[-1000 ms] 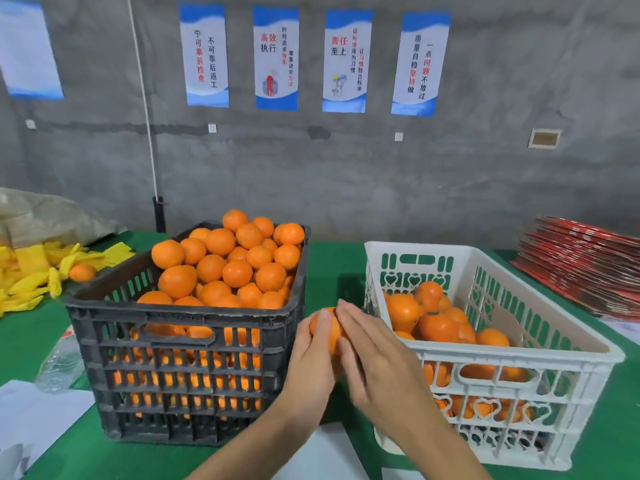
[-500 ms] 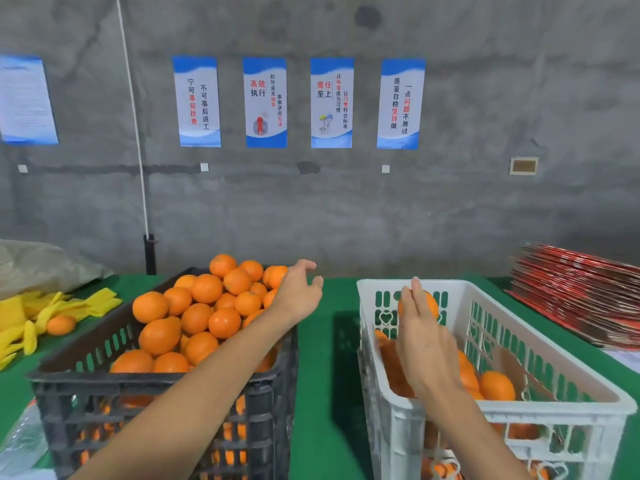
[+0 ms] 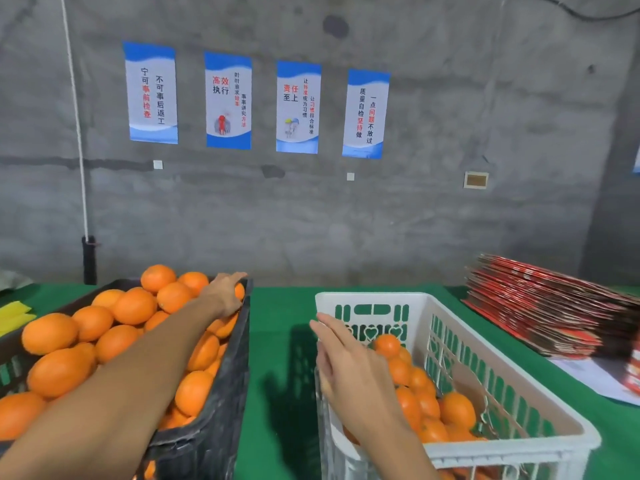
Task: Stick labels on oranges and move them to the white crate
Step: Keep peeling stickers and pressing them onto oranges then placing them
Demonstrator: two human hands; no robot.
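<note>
- Nearest, the right hand (image 3: 349, 372) hovers over the near-left rim of the white crate (image 3: 512, 407), its grip apart: fingers straight, close together, holding nothing.
- The white crate is moulded plastic with slotted walls and heart-shaped cut-outs; it sits on the green cloth surface (image 3: 280, 341) and holds a low pile of round, glossy oranges (image 3: 415, 393).
- To the left stands a black crate (image 3: 221, 410) of ribbed plastic, heaped above its rim with more oranges (image 3: 131, 306), smooth-skinned and slightly dimpled.
- The left forearm stretches across that heap; the left hand (image 3: 225, 292) reaches the far right corner, fingers curled over an orange (image 3: 239, 292) there. Its grip looks closed on the fruit, which is mostly hidden.
- Flat yellow pieces (image 3: 14, 315) lie at the left edge of the surface.
- Farther right lies a slanting stack of flat red cardboard sheets (image 3: 540, 306) with white paper (image 3: 595, 375) beneath.
- Behind, a rough grey concrete wall carries four blue-and-white posters (image 3: 298, 107) and a hanging white rope (image 3: 78, 133).
</note>
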